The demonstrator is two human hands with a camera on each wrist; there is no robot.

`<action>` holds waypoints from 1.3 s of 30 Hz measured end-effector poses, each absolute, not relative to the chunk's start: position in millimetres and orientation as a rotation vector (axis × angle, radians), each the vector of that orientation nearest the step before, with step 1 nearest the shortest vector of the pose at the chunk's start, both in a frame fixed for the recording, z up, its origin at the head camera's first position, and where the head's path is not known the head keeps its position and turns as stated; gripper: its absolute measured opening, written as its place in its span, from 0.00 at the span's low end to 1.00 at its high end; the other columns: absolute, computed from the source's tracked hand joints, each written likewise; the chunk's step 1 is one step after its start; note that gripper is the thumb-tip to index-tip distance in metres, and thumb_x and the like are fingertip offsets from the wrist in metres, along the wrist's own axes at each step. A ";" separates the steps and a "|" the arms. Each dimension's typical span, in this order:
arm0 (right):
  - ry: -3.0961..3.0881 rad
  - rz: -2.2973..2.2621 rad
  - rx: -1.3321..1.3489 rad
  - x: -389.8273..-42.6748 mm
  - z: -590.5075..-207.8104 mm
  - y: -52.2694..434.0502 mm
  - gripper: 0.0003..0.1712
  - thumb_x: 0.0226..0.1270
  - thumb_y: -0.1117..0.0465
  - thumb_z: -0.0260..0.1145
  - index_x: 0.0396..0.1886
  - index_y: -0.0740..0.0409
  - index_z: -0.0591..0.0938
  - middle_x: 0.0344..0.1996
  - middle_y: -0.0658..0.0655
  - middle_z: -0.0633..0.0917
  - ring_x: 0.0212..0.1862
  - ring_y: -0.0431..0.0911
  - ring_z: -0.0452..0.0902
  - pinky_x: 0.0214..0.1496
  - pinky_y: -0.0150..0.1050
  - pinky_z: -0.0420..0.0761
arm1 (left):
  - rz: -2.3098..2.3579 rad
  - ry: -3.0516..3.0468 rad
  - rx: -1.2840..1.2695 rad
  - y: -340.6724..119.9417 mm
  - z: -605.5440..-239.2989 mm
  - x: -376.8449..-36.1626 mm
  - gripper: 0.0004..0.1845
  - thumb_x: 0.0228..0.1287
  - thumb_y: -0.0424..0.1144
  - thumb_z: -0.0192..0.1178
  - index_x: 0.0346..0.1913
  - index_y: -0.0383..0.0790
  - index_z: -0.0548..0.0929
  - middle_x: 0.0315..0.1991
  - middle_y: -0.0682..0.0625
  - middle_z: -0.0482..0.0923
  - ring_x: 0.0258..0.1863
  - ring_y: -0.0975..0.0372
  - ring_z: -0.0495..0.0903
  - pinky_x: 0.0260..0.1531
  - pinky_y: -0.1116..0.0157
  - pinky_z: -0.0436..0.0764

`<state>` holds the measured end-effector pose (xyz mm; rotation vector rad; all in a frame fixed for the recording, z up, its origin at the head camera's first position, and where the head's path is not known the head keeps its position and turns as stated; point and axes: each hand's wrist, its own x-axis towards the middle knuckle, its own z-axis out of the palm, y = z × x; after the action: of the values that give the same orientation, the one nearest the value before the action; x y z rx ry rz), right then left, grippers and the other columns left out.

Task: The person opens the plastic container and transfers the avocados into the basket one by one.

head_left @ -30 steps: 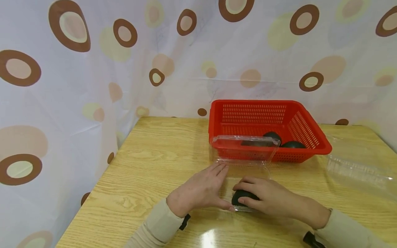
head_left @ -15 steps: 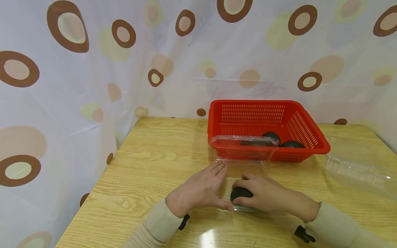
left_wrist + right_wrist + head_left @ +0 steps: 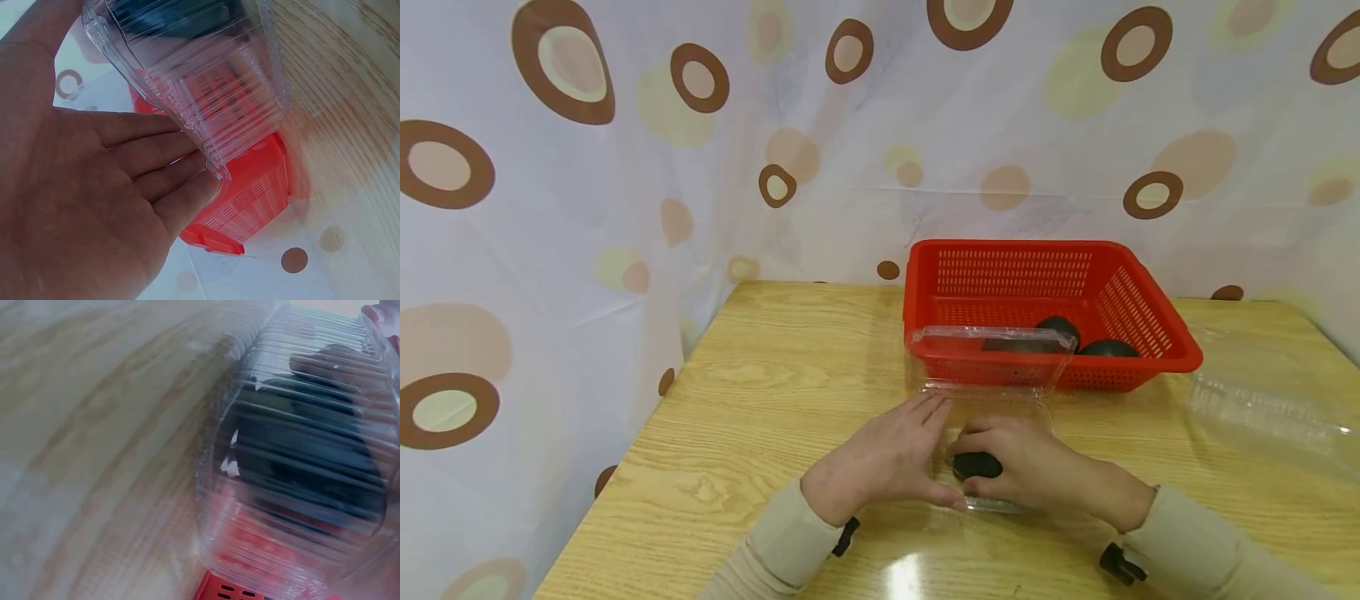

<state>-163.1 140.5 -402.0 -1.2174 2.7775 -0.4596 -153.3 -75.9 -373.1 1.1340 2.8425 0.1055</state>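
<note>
A clear plastic clamshell container (image 3: 992, 505) lies on the table in the head view, its lid (image 3: 988, 332) raised at the back. Inside it, near the front, is a dark green avocado (image 3: 976, 466). My right hand (image 3: 1030, 467) grips this avocado from above, fingers curled over it. My left hand (image 3: 883, 462) rests along the container's left side with straight fingers, the thumb touching the front rim. In the left wrist view those fingers (image 3: 169, 181) touch the rim. The avocado (image 3: 306, 450) shows through the ribbed plastic in the right wrist view.
Behind the container stands a red slotted basket (image 3: 1150, 364) with several dark avocados (image 3: 1108, 349) in it. A second clear container (image 3: 1262, 408) lies at the right on the wooden table (image 3: 760, 375). A patterned cloth (image 3: 850, 133) hangs behind.
My right hand has shifted slightly left with the avocado, farther into the container's left part. The left hand and the container stay in place.
</note>
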 end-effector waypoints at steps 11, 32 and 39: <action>2.835 -0.455 -1.267 -163.0 -402.0 140.4 0.15 0.60 0.53 0.71 0.48 0.43 0.88 0.40 0.43 0.85 0.37 0.36 0.80 0.37 0.35 0.82 | 0.086 2.847 1.132 -76.5 -372.1 -153.3 0.61 0.52 0.76 0.59 0.77 0.34 0.56 0.78 0.43 0.55 0.78 0.55 0.54 0.76 0.62 0.58; 3.033 -0.364 -1.293 -157.7 -401.9 141.1 0.11 0.58 0.53 0.71 0.41 0.43 0.89 0.37 0.44 0.84 0.35 0.37 0.80 0.34 0.37 0.82 | 0.079 2.848 1.124 -75.3 -373.4 -152.7 0.61 0.51 0.76 0.59 0.77 0.35 0.56 0.78 0.44 0.55 0.78 0.55 0.54 0.76 0.63 0.58; 3.085 -0.353 -1.328 -154.8 -395.5 146.9 0.12 0.56 0.53 0.73 0.41 0.45 0.90 0.37 0.44 0.84 0.37 0.37 0.80 0.36 0.38 0.84 | 0.067 2.857 1.129 -75.0 -373.6 -153.0 0.62 0.51 0.77 0.59 0.77 0.34 0.56 0.78 0.42 0.55 0.78 0.55 0.54 0.77 0.63 0.58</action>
<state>-154.8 146.9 -395.5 -1.3283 3.0847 -0.3525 -153.0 -75.0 -373.6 1.1286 2.8571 0.0671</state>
